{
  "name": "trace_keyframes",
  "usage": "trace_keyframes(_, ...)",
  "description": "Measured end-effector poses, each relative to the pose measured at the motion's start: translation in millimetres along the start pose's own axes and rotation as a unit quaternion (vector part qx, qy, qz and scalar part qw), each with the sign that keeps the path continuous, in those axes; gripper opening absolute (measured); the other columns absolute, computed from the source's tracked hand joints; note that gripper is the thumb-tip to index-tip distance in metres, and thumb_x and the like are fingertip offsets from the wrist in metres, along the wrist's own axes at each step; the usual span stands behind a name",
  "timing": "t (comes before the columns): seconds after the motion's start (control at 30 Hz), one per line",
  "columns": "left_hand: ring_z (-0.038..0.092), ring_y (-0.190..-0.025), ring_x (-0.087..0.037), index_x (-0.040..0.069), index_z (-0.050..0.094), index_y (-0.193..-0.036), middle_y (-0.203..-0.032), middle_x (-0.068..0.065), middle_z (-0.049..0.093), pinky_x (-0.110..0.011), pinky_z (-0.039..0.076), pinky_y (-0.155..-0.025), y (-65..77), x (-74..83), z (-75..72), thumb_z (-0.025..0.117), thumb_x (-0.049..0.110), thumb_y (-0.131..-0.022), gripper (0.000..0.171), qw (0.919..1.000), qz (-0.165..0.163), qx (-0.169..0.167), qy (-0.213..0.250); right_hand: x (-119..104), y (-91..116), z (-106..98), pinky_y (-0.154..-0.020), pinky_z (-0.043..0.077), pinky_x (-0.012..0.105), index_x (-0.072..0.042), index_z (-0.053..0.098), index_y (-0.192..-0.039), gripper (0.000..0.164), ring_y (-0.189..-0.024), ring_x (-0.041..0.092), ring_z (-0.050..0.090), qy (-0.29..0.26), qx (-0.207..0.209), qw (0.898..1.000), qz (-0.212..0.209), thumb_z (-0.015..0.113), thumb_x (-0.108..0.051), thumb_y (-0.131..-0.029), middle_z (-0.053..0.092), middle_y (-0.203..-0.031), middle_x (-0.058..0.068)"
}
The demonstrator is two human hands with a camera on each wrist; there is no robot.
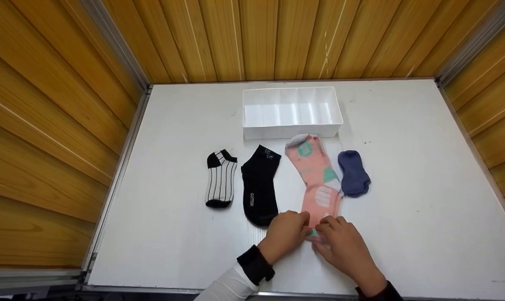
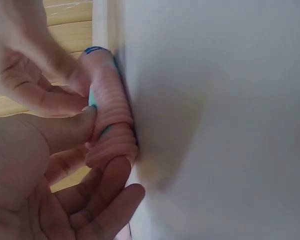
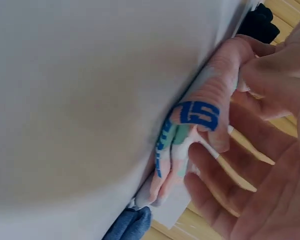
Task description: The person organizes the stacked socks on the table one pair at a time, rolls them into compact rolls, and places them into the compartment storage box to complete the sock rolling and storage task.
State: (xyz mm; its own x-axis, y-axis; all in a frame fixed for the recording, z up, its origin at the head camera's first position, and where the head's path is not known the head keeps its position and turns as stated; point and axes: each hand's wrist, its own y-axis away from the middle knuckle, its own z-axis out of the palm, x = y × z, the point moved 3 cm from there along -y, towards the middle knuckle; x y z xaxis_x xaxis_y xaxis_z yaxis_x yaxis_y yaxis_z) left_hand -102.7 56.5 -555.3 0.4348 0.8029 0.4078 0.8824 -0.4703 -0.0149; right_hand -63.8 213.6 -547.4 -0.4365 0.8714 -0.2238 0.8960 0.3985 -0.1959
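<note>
A pink sock [image 1: 315, 167] with green and white patches lies lengthwise, its near end bunched into a fold. My left hand [image 1: 286, 234] pinches the left side of this fold, the thumb on the ribbed cloth [image 2: 112, 100] in the left wrist view. From the right, my right hand [image 1: 345, 246] pinches the same fold between thumb and fingers. Blue lettering shows on the pink cloth [image 3: 200, 115] in the right wrist view. Just left of my left hand lies a black sock [image 1: 261, 188]. The dark blue sock [image 1: 353, 173] lies to the right of the pink one.
A white box [image 1: 292, 133] with several compartments stands behind the socks, the pink sock's far end close to its front wall. At the left lies a striped white-and-black sock [image 1: 221, 182]. Wood-patterned walls [image 1: 256, 42] enclose the white table [image 1: 164, 234].
</note>
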Motion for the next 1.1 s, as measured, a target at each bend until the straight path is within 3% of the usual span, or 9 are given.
trace_keyframes(0.1, 0.064, -0.069, -0.01, 0.02, 0.067, -0.083, -0.071, 0.004, 0.067, -0.023, 0.041, -0.054, -3.1, 0.8, -3.2, 0.078, 0.035, -0.088, 0.019, 1.0, -0.005, -0.007, 0.0, -1, 1, 0, -0.072, 0.05, 0.035, -0.015, 0.074, -0.101, 0.041, -0.092, 0.02, 0.059, -0.002, -0.023, 1.0, 0.015, 0.094, -0.026, -0.067, 0.067, -0.105, -0.003)
trace_keyframes(0.23, 0.062, -0.069, -0.011, 0.021, 0.069, -0.082, -0.074, 0.005, 0.064, -0.023, 0.041, -0.054, -3.9, 2.1, -6.6, 0.078, 0.034, -0.087, 0.018, 0.9999, 0.005, 0.006, -0.008, 0, 1, 0, -0.077, 0.054, 0.032, -0.014, 0.074, -0.1, 0.038, -0.092, 0.017, 0.06, -0.023, -0.013, 1.0, 0.017, 0.093, -0.015, -0.067, 0.068, -0.104, -0.004)
trace_keyframes(0.33, 0.061, -0.075, -0.011, 0.023, 0.073, -0.086, -0.085, 0.007, 0.065, -0.022, 0.045, -0.06, -1.8, 3.5, -7.7, 0.079, 0.034, -0.087, 0.013, 0.9985, 0.033, 0.038, -0.023, 2, 0, 2, -0.077, 0.054, 0.031, -0.013, 0.075, -0.098, 0.031, -0.089, 0.015, 0.059, -0.038, -0.006, 0.999, 0.0, 0.09, -0.014, -0.071, 0.068, -0.101, -0.004)
trace_keyframes(0.5, 0.06, -0.079, -0.011, 0.026, 0.075, -0.094, -0.093, 0.01, 0.067, -0.022, 0.048, -0.065, 2.5, 8.6, -3.9, 0.086, 0.042, -0.079, 0.024, 0.991, 0.088, 0.069, -0.074, 11, -5, 3, -0.077, 0.052, 0.031, -0.01, 0.077, -0.097, 0.022, -0.087, 0.011, 0.055, -0.086, -0.008, 0.996, -0.009, 0.086, -0.01, -0.078, 0.064, -0.098, -0.005)
trace_keyframes(0.6, 0.061, -0.075, -0.011, 0.025, 0.074, -0.092, -0.086, 0.009, 0.067, -0.022, 0.047, -0.061, 3.0, 10.9, 0.1, 0.087, 0.042, -0.077, 0.025, 0.9892, 0.09, 0.071, -0.092, 15, -8, 2, -0.076, 0.05, 0.03, -0.01, 0.076, -0.095, 0.017, -0.087, 0.008, 0.052, -0.11, -0.008, 0.994, -0.015, 0.084, -0.007, -0.08, 0.06, -0.096, -0.006)
trace_keyframes(0.73, 0.062, -0.071, -0.012, 0.024, 0.074, -0.085, -0.077, 0.007, 0.065, -0.023, 0.048, -0.059, 2.0, 12.0, 1.7, 0.083, 0.036, -0.082, 0.015, 0.9916, 0.075, 0.074, -0.075, 17, -9, 1, -0.074, 0.046, 0.028, -0.011, 0.076, -0.094, 0.01, -0.084, 0.007, 0.047, -0.126, -0.008, 0.992, -0.027, 0.079, -0.009, -0.085, 0.057, -0.093, -0.007)
trace_keyframes(0.9, 0.064, -0.07, -0.013, 0.023, 0.075, -0.078, -0.073, 0.006, 0.064, -0.026, 0.049, -0.059, 0.1, 10.7, -0.8, 0.08, 0.029, -0.083, 0.008, 0.995, 0.06, 0.061, -0.052, 16, -8, 0, -0.076, 0.046, 0.029, -0.015, 0.074, -0.1, 0.022, -0.087, 0.011, 0.047, -0.091, 0.011, 0.995, -0.025, 0.085, -0.018, -0.081, 0.058, -0.097, -0.004)
trace_keyframes(1.03, 0.066, -0.068, -0.014, 0.024, 0.076, -0.077, -0.071, 0.005, 0.065, -0.028, 0.048, -0.056, -1.7, 10.8, -5.7, 0.077, 0.025, -0.082, 0.006, 0.9954, 0.046, 0.053, -0.065, 11, -6, -4, -0.07, 0.045, 0.032, -0.017, 0.071, -0.097, 0.036, -0.085, 0.018, 0.051, -0.033, 0.054, 0.998, -0.021, 0.094, -0.024, -0.07, 0.059, -0.095, -0.003)
trace_keyframes(1.1, 0.066, -0.067, -0.016, 0.023, 0.076, -0.077, -0.072, 0.004, 0.065, -0.029, 0.047, -0.055, -2.7, 12.0, -8.9, 0.076, 0.028, -0.083, 0.008, 0.9948, 0.046, 0.048, -0.077, 8, -5, -7, -0.067, 0.042, 0.032, -0.018, 0.072, -0.092, 0.035, -0.082, 0.018, 0.051, -0.015, 0.066, 0.998, -0.017, 0.095, -0.023, -0.067, 0.06, -0.091, -0.004)
